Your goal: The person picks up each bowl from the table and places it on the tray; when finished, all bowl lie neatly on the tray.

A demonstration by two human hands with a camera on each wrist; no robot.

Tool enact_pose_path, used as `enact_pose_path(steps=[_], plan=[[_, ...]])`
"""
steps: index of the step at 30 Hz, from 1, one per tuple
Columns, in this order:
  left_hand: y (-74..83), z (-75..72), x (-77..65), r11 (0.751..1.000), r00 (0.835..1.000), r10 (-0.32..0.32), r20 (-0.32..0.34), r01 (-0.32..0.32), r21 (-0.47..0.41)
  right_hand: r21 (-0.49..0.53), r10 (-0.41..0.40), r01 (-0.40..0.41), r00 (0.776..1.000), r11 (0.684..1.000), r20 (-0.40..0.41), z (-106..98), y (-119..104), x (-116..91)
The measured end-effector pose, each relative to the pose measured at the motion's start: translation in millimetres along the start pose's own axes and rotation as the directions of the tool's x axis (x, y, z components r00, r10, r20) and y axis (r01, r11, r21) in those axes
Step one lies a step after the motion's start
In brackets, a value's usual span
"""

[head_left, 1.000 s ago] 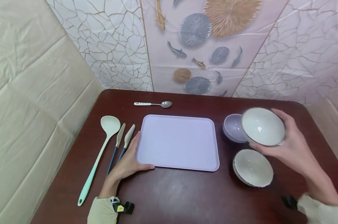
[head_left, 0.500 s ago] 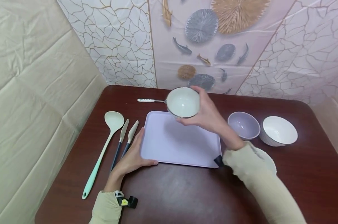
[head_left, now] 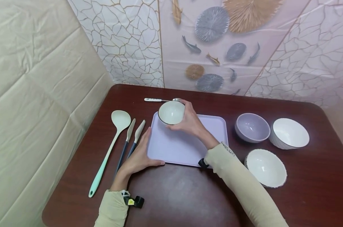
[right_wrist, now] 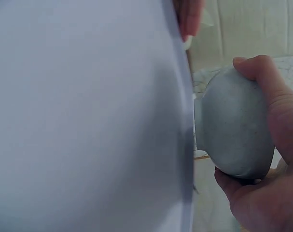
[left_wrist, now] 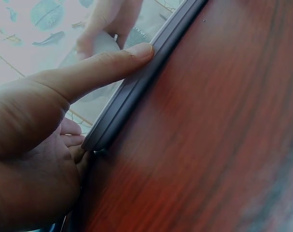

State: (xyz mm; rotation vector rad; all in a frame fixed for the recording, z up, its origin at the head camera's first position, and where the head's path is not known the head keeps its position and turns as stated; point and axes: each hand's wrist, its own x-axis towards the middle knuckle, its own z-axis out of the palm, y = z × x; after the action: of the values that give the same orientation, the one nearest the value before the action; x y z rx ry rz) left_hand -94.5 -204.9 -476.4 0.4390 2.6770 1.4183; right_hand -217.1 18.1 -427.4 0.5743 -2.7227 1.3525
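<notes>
My right hand [head_left: 188, 121] grips a small white bowl [head_left: 171, 112] with a dark rim, thumb on one side and fingers on the other. The bowl hangs over the back left part of a lilac tray [head_left: 174, 151], tilted so its inside shows in the head view. From the right wrist, its rounded grey-looking outside [right_wrist: 235, 125] appears beyond the tray's edge. My left hand [head_left: 138, 157] rests at the tray's front left corner. Its thumb [left_wrist: 110, 65] lies straight against the front edge, and its fingers run along the left side.
Left of the tray lie two dark-handled knives [head_left: 138, 132] and a ladle [head_left: 121, 119] with a mint handle. A spoon [head_left: 153, 100] lies behind, partly covered by the held bowl. To the right stand a purple bowl [head_left: 252, 127], a white bowl [head_left: 290, 134] and a speckled-rim bowl [head_left: 266, 168].
My right hand has carried the small white bowl leftward from beside the purple bowl to over the tray, and lowered it lately. The left hand stays at the tray corner. The head view has shifted slightly.
</notes>
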Motion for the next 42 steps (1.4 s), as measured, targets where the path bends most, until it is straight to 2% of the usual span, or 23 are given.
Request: enact_pose_path(steps=[7,20,27,31,35,38,40,42], plan=[[-0.1,0.4,0.9,1.000,1.000,0.008,-0.002,-0.008,0.005,-0.026,0.048,-0.047,0.998,0.999,0.030,7,11,-1],[1.4,0.3,2.7,1.000,1.000,0.001,0.007,-0.001,0.021,-0.050,0.038,-0.035,0.996,0.998,0.080,6,7,-3],[3.1,0.4,1.2,0.999,1.000,-0.023,0.014,0.023,0.025,-0.167,-0.010,0.025,0.996,0.986,0.094,-3,-1,-7],[5.2,1.0,0.6,0.999,0.999,-0.035,0.003,0.035,0.019,-0.191,-0.059,0.076,0.994,0.979,0.093,-40,-25,-12],[5.7,1.0,1.5,0.999,0.999,-0.034,-0.007,0.034,0.018,-0.146,-0.083,0.099,0.990,0.984,0.114,-103,-46,-21],[5.7,1.8,1.8,0.999,0.999,-0.038,0.001,0.038,0.021,-0.130,-0.083,0.094,0.993,0.987,0.088,-155,-38,-37],[5.2,2.6,1.3,0.999,0.999,-0.043,0.008,0.042,0.023,-0.123,-0.068,0.072,0.997,0.990,0.036,-188,-23,-52],[5.1,3.1,-0.2,0.999,0.999,-0.050,0.011,0.050,0.018,-0.122,-0.014,0.011,1.000,0.992,-0.024,-217,0,-70]])
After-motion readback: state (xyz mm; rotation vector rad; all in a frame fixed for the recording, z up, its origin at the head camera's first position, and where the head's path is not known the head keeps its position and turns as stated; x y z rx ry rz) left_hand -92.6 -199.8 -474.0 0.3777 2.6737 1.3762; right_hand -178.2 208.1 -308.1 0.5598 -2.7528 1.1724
